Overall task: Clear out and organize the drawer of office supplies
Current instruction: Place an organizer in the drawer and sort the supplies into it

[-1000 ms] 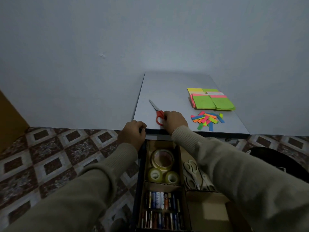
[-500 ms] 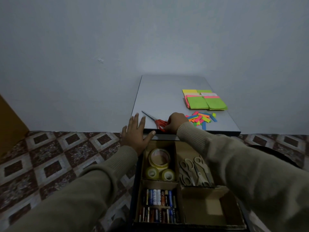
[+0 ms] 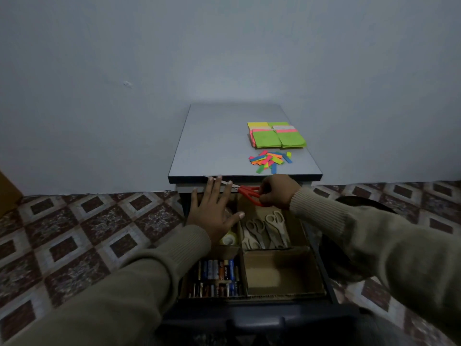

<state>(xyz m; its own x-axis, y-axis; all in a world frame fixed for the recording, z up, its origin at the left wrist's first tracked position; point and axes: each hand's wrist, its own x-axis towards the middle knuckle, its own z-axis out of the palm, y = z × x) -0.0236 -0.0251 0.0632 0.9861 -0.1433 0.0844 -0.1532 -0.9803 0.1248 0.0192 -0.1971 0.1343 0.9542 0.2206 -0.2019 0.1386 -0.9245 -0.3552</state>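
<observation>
The drawer stands pulled out below a small grey cabinet top. My right hand grips the red-handled scissors by the handles, in the air above the drawer's back right compartment. That compartment holds several pale-handled scissors. My left hand hovers open, fingers spread, over the back left compartment and hides most of the tape rolls. The scissors' blades pass behind its fingertips. Batteries fill the front left compartment. The front right compartment shows bare cardboard.
Stacked neon sticky notes and a pile of small coloured paper strips lie on the right half of the cabinet top. A dark round object sits on the tiled floor right of the drawer. A plain wall stands behind.
My right hand has lifted the red scissors off the cabinet top and brought them down over the drawer. My left hand let go of the top's edge, opened, and moved over the tape rolls.
</observation>
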